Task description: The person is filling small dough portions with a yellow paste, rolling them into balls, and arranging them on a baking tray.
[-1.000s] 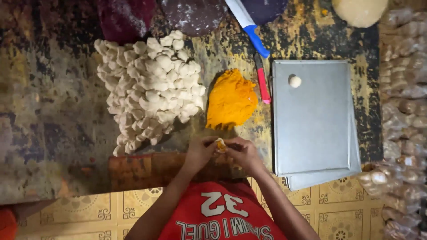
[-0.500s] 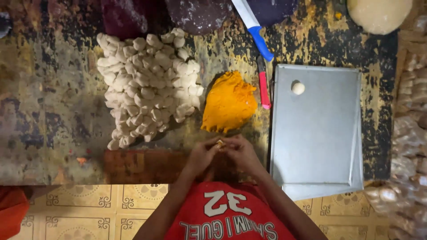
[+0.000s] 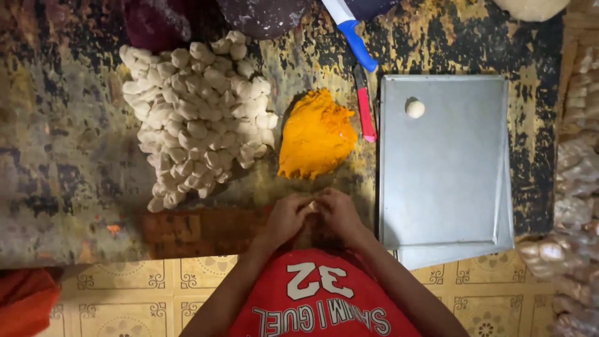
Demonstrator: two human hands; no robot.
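While both hands are pressed together, a small dough piece (image 3: 310, 205) is pinched between left hand (image 3: 288, 218) and right hand (image 3: 340, 214); an orange filling mound (image 3: 316, 135) is seen at twelve o'clock.

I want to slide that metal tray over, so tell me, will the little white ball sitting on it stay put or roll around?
The ball looks round and sits alone on the smooth, flat tray, so it would probably roll if the tray tilts or jerks. It resembles the soft dough pieces in the pile, so it may stick slightly and dent if pinched. It is likely light.
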